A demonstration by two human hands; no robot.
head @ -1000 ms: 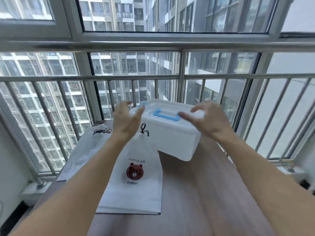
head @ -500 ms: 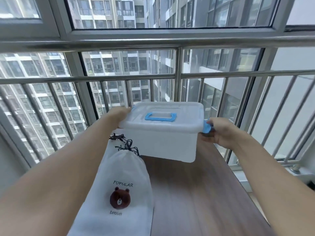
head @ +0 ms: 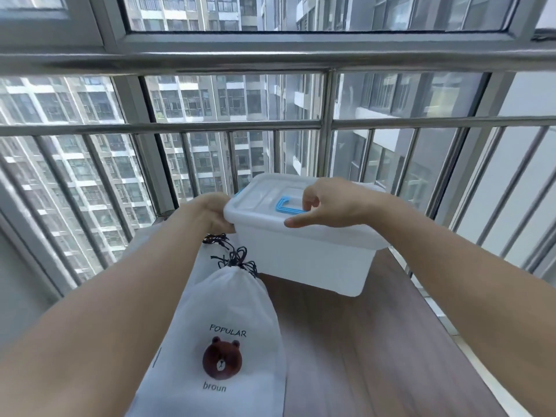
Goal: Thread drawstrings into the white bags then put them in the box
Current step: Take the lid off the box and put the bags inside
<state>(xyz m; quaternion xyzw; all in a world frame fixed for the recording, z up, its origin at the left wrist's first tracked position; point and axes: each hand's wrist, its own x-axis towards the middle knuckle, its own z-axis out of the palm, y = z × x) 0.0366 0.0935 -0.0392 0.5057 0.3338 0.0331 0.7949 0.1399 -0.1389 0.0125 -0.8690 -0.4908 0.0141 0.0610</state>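
Head view: a white translucent plastic storage box [head: 304, 254] with a snap-on lid [head: 270, 200] and a blue carrying handle [head: 284, 206] stands on the wood-grain counter [head: 361, 341], just beyond a flat white non-woven drawstring bag printed with a brown bear [head: 228, 332], whose black cord [head: 234, 257] is gathered at its neck. The left hand [head: 215, 213] grips the lid's left rim, fingers curled under it, while the right hand [head: 328, 203] curls its fingers round the handle with the thumb lying along the lid edge. The box is judged rigid, smooth and light, best held by the rim or handle; the bag is soft and limp, best pinched near its neck.
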